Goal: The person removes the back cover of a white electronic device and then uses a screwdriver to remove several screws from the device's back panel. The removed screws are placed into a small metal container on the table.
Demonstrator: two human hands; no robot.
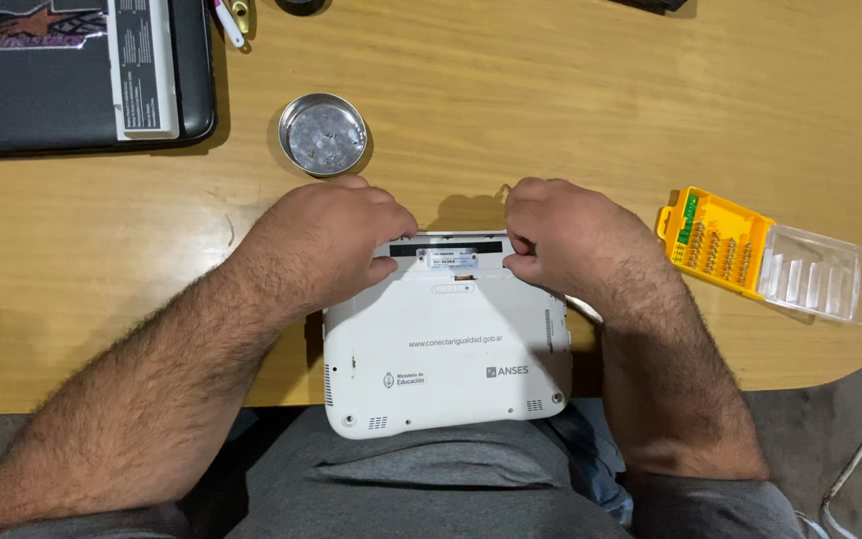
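Note:
A small white laptop (446, 349) lies bottom side up, half on the wooden table and half over my lap. Along its far edge runs an open dark slot. My left hand (326, 245) curls over the laptop's far left corner, fingers closed on the edge beside the slot. My right hand (571, 240) grips the far right corner the same way, thumb and fingertips pinching the casing edge. Both forearms reach in from the bottom of the view.
A small round metal dish (322, 134) with tiny screws sits just beyond my left hand. A yellow bit-set case with a clear lid (760, 257) lies open at the right. A dark laptop (72, 75) fills the far left corner. The table edge (850, 364) curves at right.

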